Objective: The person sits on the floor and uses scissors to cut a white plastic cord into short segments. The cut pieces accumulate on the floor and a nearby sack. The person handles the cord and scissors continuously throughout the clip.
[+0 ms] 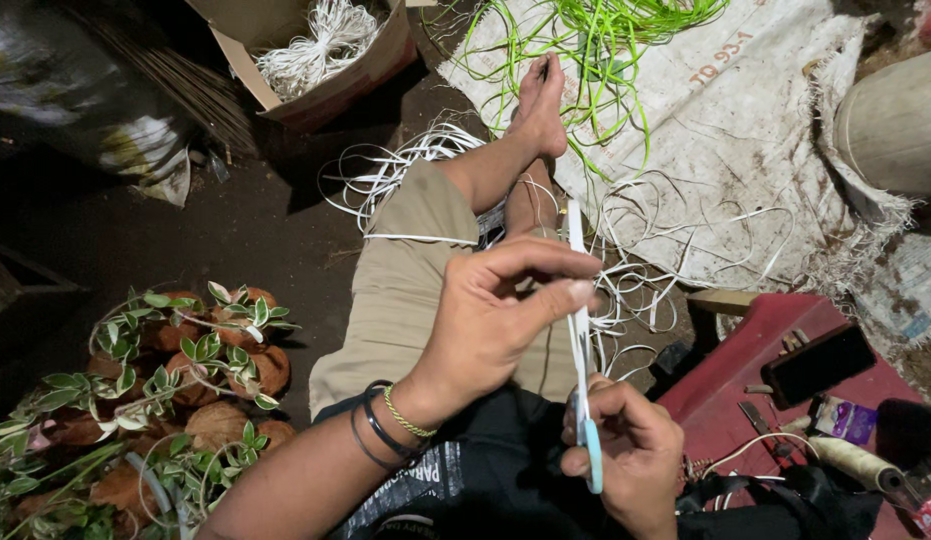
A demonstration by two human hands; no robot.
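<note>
Hands meet over the lap, both on one thin white strip (578, 300). Left hand (491, 320): grip closed, thumb and forefinger pinching the strip near its middle, fingertips (576, 292) on its surface. Right hand (626, 450): grip closed around a pale blue-handled cutting tool (591, 450), just below the left hand. Can't tell if the blade touches the strip. Strip runs nearly upright, its top end clear above the left fingers, its lower end down at the right hand.

Person sits on the floor, leg in khaki shorts (406, 290) stretched out, bare foot (541, 100) resting on a white woven sack (746, 140) spread on the floor toward the far right.

Containers:
- cardboard box (331, 85) at far edge of floor, holds a bundle of white cord (316, 45).
- sack carries loose green strips (586, 40) at its far side and loose white strips (646, 250) at its near edge, spilling onto the floor by the knee.
- red tray-like surface (746, 370) at near right, carries a dark phone-shaped slab (818, 362), a spool of pale thread (851, 462), small bits too small to tell.

Near left of floor: cluster of small plants in brown coconut-husk pots (186, 390), well apart from the hands. Round pale drum (896, 120) at right edge.
</note>
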